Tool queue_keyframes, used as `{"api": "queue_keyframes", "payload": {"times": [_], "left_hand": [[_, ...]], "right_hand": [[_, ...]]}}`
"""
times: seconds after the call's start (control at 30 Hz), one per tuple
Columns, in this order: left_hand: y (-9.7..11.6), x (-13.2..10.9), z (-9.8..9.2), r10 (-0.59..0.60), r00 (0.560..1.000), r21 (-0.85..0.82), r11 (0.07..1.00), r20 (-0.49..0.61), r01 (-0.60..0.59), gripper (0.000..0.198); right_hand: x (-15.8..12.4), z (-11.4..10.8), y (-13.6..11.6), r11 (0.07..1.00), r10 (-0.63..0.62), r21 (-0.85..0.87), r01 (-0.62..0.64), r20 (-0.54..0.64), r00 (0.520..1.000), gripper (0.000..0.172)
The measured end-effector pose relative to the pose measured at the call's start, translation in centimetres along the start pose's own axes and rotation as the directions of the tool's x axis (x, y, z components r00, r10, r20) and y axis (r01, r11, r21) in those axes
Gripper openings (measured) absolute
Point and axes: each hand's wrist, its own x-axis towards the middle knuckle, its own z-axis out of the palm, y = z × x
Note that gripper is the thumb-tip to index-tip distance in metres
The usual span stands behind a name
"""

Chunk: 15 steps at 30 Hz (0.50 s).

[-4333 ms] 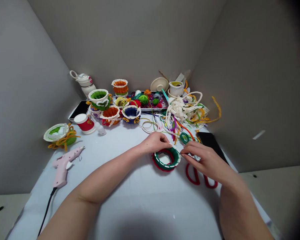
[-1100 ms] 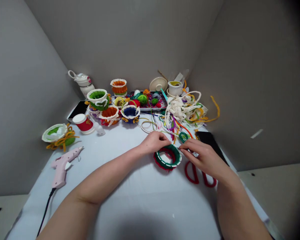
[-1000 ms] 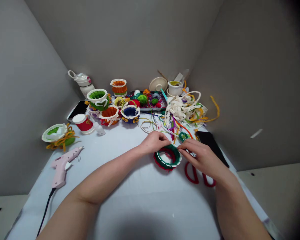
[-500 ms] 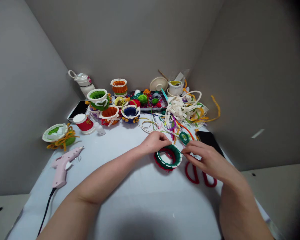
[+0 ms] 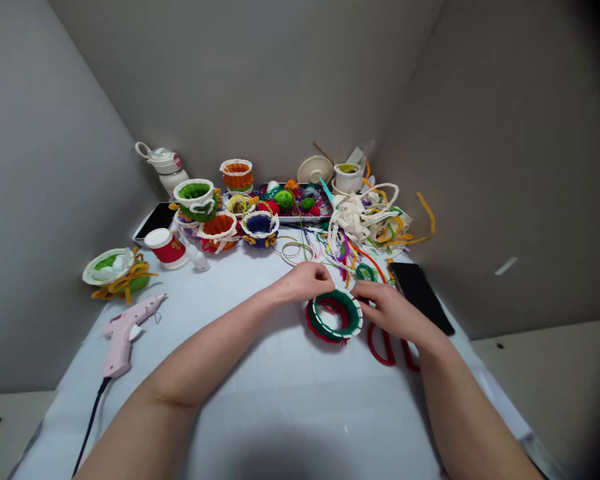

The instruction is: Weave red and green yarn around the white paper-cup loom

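A small round yarn-woven basket (image 5: pixel 353 313), dark green inside with red on its lower part and a white slatted rim, stands on the white table. My left hand (image 5: pixel 310 280) is closed, thumb and finger pinching the far left part of the rim. Against the right side of the basket is my right hand (image 5: pixel 383 308), its fingers curled round the outer wall; their tips are partly hidden. Just beyond that hand lies a looped hank of green yarn (image 5: pixel 366 271). Red-handled scissors (image 5: pixel 381 348) lie beneath my right wrist, blades hidden.
A pink glue gun (image 5: pixel 123 337) with a black cord lies left. Behind are a red-and-white paper cup (image 5: pixel 167 249), several finished yarn baskets (image 5: pixel 260 229), a tray of yarn balls (image 5: pixel 300 219) and a heap of lace and yarn (image 5: pixel 363 220). A black phone (image 5: pixel 423 297) lies right.
My right hand has moved left, from beside the basket to its right wall, with its fingers now curled there. My left hand stays at the rim. More of the phone shows.
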Motion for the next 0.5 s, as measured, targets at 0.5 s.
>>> {"api": "queue_keyframes", "payload": {"times": [0.5], "left_hand": [[-0.8,0.4,1.1,0.105,0.992,-0.121,0.988,0.073,-0.096,0.025]], "right_hand": [[0.2,0.1,0.1,1.0,-0.011,0.028,0.013,-0.058,0.998,0.02]]}}
